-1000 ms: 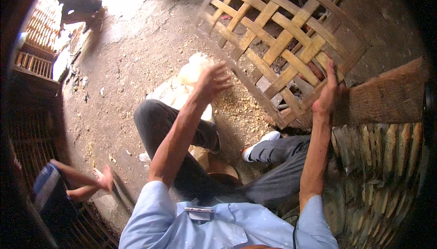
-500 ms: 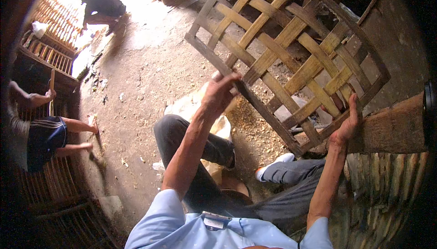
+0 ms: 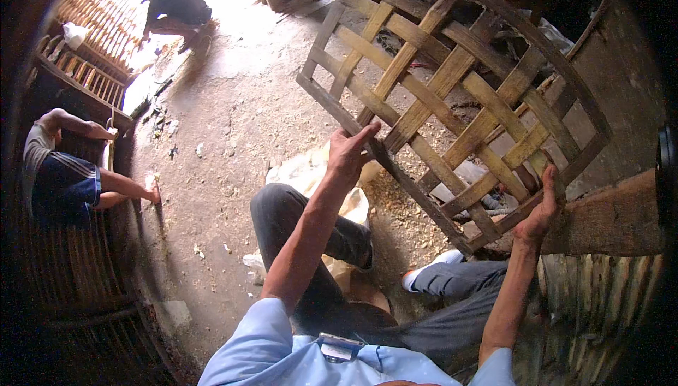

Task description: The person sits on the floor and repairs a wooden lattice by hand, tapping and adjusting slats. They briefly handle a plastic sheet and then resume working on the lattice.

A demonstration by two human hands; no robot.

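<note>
A panel of woven bamboo slats [image 3: 494, 109] in a dark wooden frame is held up in front of me, tilted. My left hand [image 3: 349, 153] is closed round its left frame edge, thumb on top. At the lower right corner my right hand [image 3: 540, 209] grips the frame, its thumb along the near face and fingers partly hidden behind the slats. Both legs, in dark trousers [image 3: 289, 220], are bent below the panel.
Pale sheeting [image 3: 304, 170] and scattered shavings [image 3: 402, 209] lie on the earth floor. A log-like wooden beam [image 3: 607, 220] stands at right. On the left a person in shorts [image 3: 67, 177] sits by slatted bamboo work; another crouching person [image 3: 176, 10] is farther off.
The panel sits slightly lower and farther right in view, still in both hands. The person at left has bent forward, hands lower. My view has shifted a little.
</note>
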